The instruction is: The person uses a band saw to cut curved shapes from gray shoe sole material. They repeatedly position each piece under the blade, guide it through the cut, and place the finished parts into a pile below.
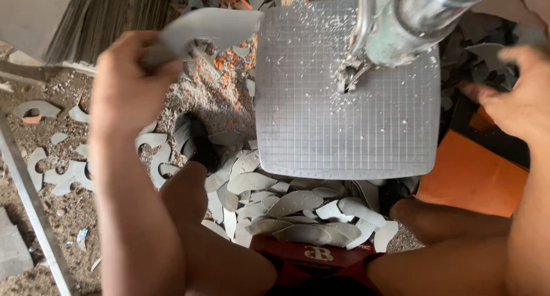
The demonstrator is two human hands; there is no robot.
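Looking down from the head camera, one finds a square grey work table (321,118) with a scored grid, dusted with pale chips. A metal machine head (401,26) hangs over its far right part, blurred, and hides that corner of the table; its lower tip meets a small slot in the surface. Below the table's near edge lies a heap of grey cut pieces (298,210), curved and sole-like, overlapping one another. More such offcuts (51,158) lie scattered on the dirty floor to the left, among sawdust and orange crumbs. A stack of thin grey sheets (109,15) stands at top left. An orange sheet (470,175) lies at right, partly under the right forearm. The person's bare knees and dark red shorts (309,261) fill the bottom edge.

The left hand (129,84) is raised left of the table, fingers curled and pinching one end of a grey flat piece (206,26). That piece is pale, thin and irregular in outline, motion-blurred, held in the air above the floor litter, its far end just beside the table's upper left corner. The right hand (515,95) reaches at the table's right side, fingers loosely spread, touching nothing clearly visible.
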